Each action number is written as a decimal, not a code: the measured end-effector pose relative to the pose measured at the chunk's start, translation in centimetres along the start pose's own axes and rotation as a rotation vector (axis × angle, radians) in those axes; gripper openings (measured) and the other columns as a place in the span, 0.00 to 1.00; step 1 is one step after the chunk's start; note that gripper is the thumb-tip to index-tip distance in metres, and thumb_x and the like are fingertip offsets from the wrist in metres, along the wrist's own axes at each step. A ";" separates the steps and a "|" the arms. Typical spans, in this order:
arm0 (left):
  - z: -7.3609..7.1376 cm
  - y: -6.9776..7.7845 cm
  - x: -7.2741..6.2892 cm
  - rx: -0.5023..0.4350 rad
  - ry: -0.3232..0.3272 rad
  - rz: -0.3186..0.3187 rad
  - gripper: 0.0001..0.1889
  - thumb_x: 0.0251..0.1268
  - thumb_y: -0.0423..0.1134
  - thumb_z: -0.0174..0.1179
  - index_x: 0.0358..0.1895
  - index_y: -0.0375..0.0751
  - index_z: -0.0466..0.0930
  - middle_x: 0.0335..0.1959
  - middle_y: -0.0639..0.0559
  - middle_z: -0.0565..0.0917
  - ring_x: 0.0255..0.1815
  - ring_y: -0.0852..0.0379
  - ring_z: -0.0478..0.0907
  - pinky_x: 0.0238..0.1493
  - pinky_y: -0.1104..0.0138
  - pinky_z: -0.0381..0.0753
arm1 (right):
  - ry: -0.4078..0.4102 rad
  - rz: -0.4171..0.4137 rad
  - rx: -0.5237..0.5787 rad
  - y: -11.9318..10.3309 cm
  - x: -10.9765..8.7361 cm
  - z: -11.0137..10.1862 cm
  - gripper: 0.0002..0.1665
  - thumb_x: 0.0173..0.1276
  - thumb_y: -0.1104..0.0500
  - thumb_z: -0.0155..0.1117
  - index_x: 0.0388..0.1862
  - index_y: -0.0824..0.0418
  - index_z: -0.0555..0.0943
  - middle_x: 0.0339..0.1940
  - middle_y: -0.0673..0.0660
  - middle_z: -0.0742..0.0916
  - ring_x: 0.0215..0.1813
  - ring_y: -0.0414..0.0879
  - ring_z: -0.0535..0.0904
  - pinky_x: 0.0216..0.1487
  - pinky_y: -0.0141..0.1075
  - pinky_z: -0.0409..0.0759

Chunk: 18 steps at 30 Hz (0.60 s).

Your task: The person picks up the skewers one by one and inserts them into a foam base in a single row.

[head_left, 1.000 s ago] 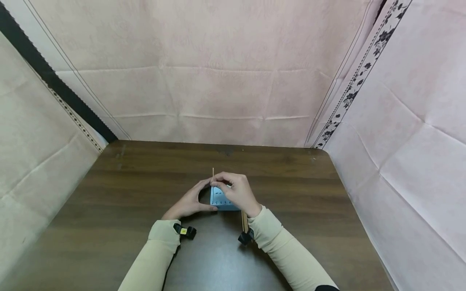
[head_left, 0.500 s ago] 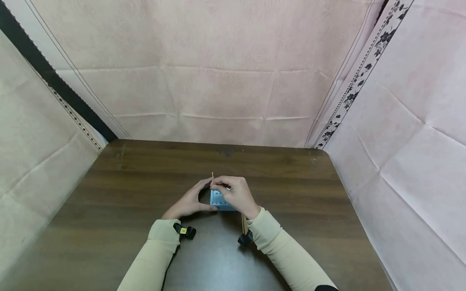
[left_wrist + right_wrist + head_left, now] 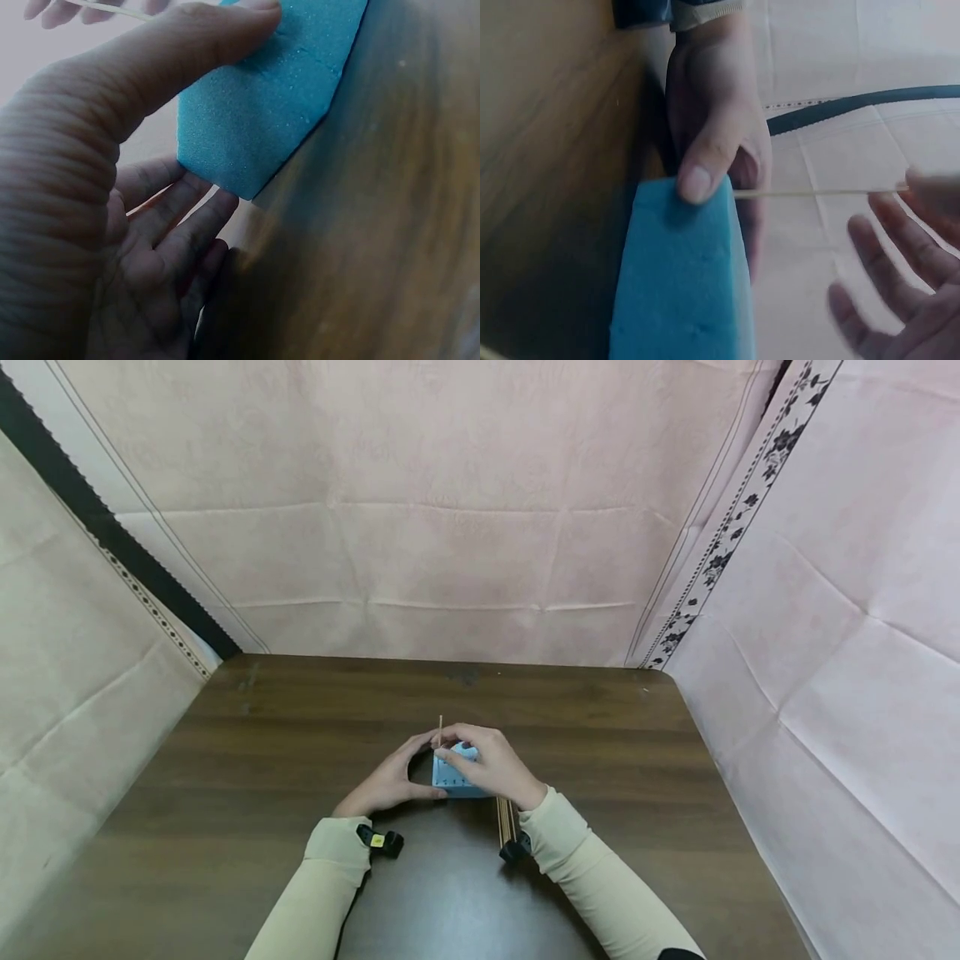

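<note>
A light blue foam block (image 3: 454, 781) with small holes in its top stands on the table. My left hand (image 3: 390, 779) grips its left end, the thumb on the near side and the fingers behind, as the left wrist view shows of the block (image 3: 255, 120). From the top at that end rises a thin wooden stick (image 3: 810, 193), upright in the head view. My right hand (image 3: 495, 767) pinches this stick between thumb and index finger above the block, its other fingers spread loosely. The right hand partly hides the block's right side in the head view.
Several more thin wooden sticks (image 3: 506, 820) lie on the brown wooden table (image 3: 300, 735) beneath my right wrist. Black wrist cameras sit on both cuffs, the left camera (image 3: 392, 842) with a cable. Pale cloth curtains (image 3: 450, 543) surround the table at the back and sides.
The stick's upper end has sunk lower toward the block, and my right hand went down with it. Now the right hand's grip sits slightly lower along the stick. The left hand stays put.
</note>
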<state>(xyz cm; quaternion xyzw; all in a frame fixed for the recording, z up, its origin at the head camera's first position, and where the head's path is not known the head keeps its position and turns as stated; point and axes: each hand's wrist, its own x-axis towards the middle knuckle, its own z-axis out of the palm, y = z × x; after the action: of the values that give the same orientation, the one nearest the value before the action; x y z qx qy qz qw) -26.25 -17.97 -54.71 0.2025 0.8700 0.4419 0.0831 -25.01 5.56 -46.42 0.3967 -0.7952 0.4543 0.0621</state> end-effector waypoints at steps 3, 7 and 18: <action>-0.1 0.0 -0.1 0.002 -0.001 -0.002 0.55 0.45 0.67 0.75 0.78 0.73 0.52 0.78 0.57 0.59 0.77 0.48 0.55 0.69 0.36 0.58 | -0.032 -0.027 -0.017 0.5 -0.3 -0.5 0.18 0.75 0.51 0.63 0.59 0.57 0.82 0.55 0.50 0.86 0.57 0.46 0.79 0.58 0.47 0.78; -0.2 0.1 -0.1 0.003 0.004 -0.012 0.56 0.44 0.68 0.75 0.79 0.71 0.52 0.78 0.56 0.58 0.78 0.46 0.54 0.68 0.35 0.58 | -0.023 -0.076 -0.041 0.9 -0.4 -1.2 0.20 0.74 0.48 0.63 0.59 0.57 0.82 0.58 0.51 0.84 0.61 0.48 0.74 0.60 0.50 0.73; 0.0 0.2 -0.1 0.007 0.002 -0.011 0.59 0.43 0.67 0.76 0.80 0.62 0.53 0.77 0.56 0.61 0.77 0.52 0.57 0.71 0.39 0.57 | 0.007 0.002 -0.099 2.8 -3.3 -3.8 0.17 0.74 0.45 0.62 0.55 0.51 0.82 0.57 0.46 0.83 0.60 0.46 0.73 0.59 0.51 0.72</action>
<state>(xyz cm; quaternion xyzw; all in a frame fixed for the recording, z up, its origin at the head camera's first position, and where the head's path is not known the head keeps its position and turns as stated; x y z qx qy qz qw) -26.11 -17.90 -54.51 0.1976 0.8726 0.4386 0.0840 -25.72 11.12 -47.67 0.3908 -0.8168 0.4161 0.0840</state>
